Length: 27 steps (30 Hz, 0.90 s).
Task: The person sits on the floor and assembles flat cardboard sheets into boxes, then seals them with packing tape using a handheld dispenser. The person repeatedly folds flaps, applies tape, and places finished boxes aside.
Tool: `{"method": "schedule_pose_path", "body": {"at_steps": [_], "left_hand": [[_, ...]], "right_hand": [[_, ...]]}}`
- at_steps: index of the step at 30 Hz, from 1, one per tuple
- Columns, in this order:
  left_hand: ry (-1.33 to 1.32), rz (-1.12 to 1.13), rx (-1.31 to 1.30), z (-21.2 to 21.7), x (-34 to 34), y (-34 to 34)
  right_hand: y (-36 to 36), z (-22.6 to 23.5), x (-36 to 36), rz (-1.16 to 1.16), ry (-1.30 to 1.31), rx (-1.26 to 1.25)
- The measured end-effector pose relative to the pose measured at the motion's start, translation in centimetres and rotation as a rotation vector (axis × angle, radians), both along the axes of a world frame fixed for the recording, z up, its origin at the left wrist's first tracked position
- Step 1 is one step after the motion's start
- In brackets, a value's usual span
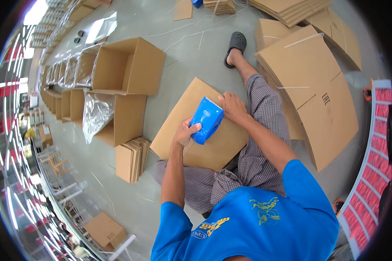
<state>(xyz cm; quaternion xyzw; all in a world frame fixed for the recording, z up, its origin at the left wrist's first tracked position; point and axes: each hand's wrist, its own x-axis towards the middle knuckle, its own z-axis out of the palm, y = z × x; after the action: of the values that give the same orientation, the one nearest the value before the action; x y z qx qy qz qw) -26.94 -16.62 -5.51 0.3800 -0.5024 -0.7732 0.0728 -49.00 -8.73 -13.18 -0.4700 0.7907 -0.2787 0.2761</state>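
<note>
1. A row of open boxes (69, 104) is seen along the far left, some lined with clear plastic.
2. A large open box (128, 65) is stood on the floor (191, 43), with another lined box (117, 117) just near of it.
3. A small stack of flat card (133, 158) is stood upright on the floor, near of the lined box.
4. A flat carton (191, 135) is laid across the lap at centre.
5. A blue tape dispenser (206, 120) is gripped by the left hand (185, 132), fingers closed round its near side; it is held over the flat carton.
6. The right hand (233, 106) is rested on the flat carton's far edge, touching the dispenser's far end; whether anything is pinched in it cannot be told.
7. A pile of flat cartons (313, 87) is spread on the floor at right.
8. A conveyor of red packs (376, 143) is curved along the far right.
</note>
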Motion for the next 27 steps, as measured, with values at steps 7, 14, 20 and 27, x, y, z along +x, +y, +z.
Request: {"method": "schedule_pose_path", "body": {"at_steps": [7,14,20,27], "left_hand": [[-0.109,-0.131,-0.055,0.8,0.0,-1.2],[-0.179,-0.130,-0.158,2.5,-1.6,-0.2],[-0.290,-0.082,-0.222,3.2,-2.5,1.2],[-0.338,-0.090,-0.325,3.6,-2.9,1.5]], "right_hand": [[2.8,1.9,-0.1,-0.224,-0.395,-0.304],[3.2,3.6,-0.1,-0.360,-1.669,0.110],[2.9,4.6,-0.4,-0.208,-1.204,-0.028],[1.9,2.3,-1.6,-0.249,-1.425,0.202]]}}
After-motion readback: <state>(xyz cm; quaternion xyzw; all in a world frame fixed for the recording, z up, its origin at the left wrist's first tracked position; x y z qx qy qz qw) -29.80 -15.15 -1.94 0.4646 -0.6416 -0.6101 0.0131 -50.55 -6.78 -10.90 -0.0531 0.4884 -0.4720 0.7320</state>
